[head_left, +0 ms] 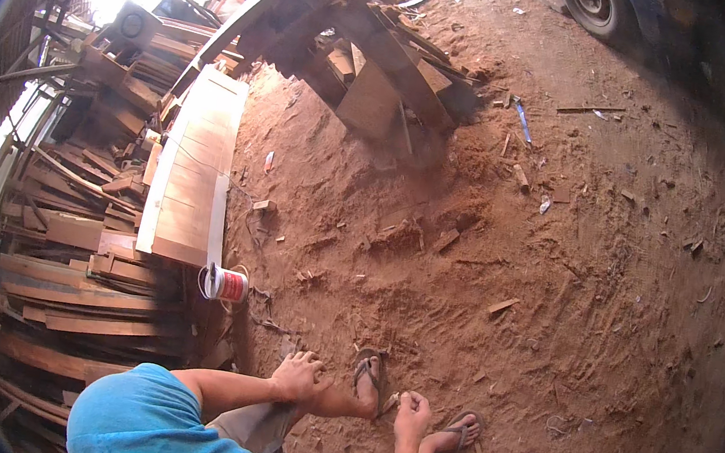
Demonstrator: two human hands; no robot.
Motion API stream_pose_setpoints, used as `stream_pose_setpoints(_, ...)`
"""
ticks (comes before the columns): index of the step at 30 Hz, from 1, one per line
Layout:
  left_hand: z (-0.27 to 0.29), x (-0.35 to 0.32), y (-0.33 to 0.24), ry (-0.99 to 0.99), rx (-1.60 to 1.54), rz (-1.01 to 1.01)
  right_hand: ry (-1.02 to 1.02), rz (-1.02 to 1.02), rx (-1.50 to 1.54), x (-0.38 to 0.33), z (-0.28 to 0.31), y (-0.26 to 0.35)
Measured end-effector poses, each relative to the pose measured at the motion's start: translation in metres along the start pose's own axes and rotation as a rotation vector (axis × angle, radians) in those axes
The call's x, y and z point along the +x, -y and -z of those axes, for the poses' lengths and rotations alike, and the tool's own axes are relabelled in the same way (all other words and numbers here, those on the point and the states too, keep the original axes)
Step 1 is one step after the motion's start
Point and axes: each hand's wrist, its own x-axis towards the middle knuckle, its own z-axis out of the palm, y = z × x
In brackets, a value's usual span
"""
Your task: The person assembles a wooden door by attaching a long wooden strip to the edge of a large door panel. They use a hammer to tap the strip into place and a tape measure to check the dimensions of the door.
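Note:
My left hand (299,375) rests on my bent leg near the knee, its fingers loosely spread and holding nothing visible. Between my two feet hangs my right hand (413,414), fingers curled into a pinch. A small pale bit shows beside its fingertips, too small to name. Both feet wear dark flip-flops, the left flip-flop (369,370) just ahead of my left hand and the right flip-flop (463,427) to the right of my right hand. A blue sleeve (135,420) covers my left shoulder.
Ahead on the left stand a white bucket (227,286) with a red label and a long wooden panel (192,178). Stacked planks (82,301) line the left side. A wooden bench (383,57) stands far ahead; a vehicle wheel (592,3) is at far right. Scraps litter the dirt floor (585,326).

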Motion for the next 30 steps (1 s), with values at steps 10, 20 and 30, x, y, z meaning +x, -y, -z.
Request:
stream_pose_setpoints(10,0.003,0.002,-0.002,0.038,-0.013,0.032,0.034,-0.062,0.076,-0.001,-0.008,0.006)
stream_pose_setpoints(20,0.006,-0.006,-0.003,-0.014,-0.050,0.045,0.039,0.002,-0.103,0.000,-0.007,0.027)
stream_pose_setpoints(30,-0.001,-0.015,0.009,-0.025,-0.155,0.080,0.069,-0.018,-0.179,-0.003,-0.019,0.017)
